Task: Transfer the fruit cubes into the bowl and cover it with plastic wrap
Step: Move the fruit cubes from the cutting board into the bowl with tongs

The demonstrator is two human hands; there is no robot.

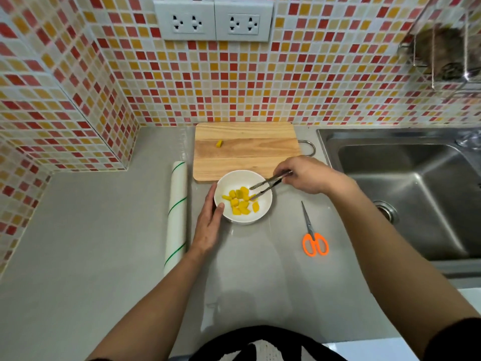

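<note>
Bright, even indoor light from above. Soft shadows fall on the grey counter [78, 230] near the person's body. Mild glare on the steel sink [416, 191]. Wide-angle bending curves the tiled wall [312, 87] at edges.

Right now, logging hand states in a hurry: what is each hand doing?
Left hand: open, resting against the white bowl, steadying it.
Right hand: closed on the metal tongs, tips over the fruit cubes.
</note>
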